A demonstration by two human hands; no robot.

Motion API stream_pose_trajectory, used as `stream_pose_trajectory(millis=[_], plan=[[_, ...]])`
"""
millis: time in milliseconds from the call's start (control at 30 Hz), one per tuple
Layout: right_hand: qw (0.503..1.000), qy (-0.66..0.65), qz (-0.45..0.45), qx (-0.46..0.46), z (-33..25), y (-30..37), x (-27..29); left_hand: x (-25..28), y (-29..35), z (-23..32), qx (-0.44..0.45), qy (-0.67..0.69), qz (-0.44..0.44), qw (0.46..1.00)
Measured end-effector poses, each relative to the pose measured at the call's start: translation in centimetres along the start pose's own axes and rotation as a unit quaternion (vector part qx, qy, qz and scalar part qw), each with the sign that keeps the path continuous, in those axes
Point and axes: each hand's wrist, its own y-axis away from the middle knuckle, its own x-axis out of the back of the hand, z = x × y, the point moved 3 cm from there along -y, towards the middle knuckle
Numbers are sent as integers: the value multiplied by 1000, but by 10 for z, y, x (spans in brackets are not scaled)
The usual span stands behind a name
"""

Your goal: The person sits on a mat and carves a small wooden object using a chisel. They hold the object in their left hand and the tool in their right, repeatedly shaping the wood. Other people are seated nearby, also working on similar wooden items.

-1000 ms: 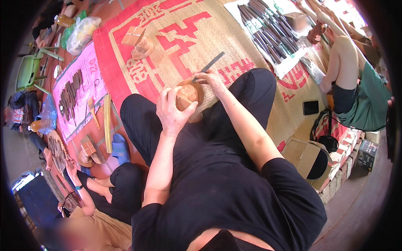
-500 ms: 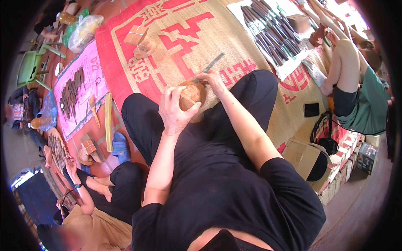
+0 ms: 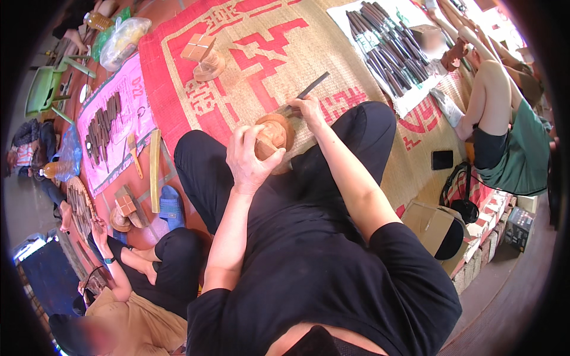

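Between my knees is a rounded, reddish-brown wooden carving [image 3: 275, 133] with cut relief on its top. My left hand [image 3: 244, 155] grips its left and near side, thumb and fingers spread around it. In my right hand [image 3: 309, 111], just beyond the carving's upper right, is a slim dark carving chisel [image 3: 314, 85]. Its far end points up and to the right; the end toward the carving is partly hidden by my fingers. I cannot tell whether it touches the wood.
A patterned woven mat [image 3: 332, 53] spreads ahead, bearing another wooden carving [image 3: 209, 65]. Rows of chisels [image 3: 389, 50] lie at the far right, more tools [image 3: 104, 127] on a pink cloth [image 3: 127, 89] at left. A phone [image 3: 442, 159] lies at right. People sit at lower left and right.
My right hand has drawn slightly away from the carving to the right, with the chisel in it. My left hand keeps its hold on the carving.
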Motion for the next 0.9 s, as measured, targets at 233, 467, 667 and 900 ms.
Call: stream_pose_trajectory(millis=[233,467,667,900], plan=[[997,-36,-60,-20,6,10,-2,2,-4,5,8,2,-14,1000],[994,-57,-91,18,-12,23,-8,3,-1,2,7,6,-1,1000],[999,-28,13,10,-2,11,11,2,-1,1,4,15,6,1000],[995,0,-97,-7,-8,28,-12,2,-3,4,6,5,-1,1000]])
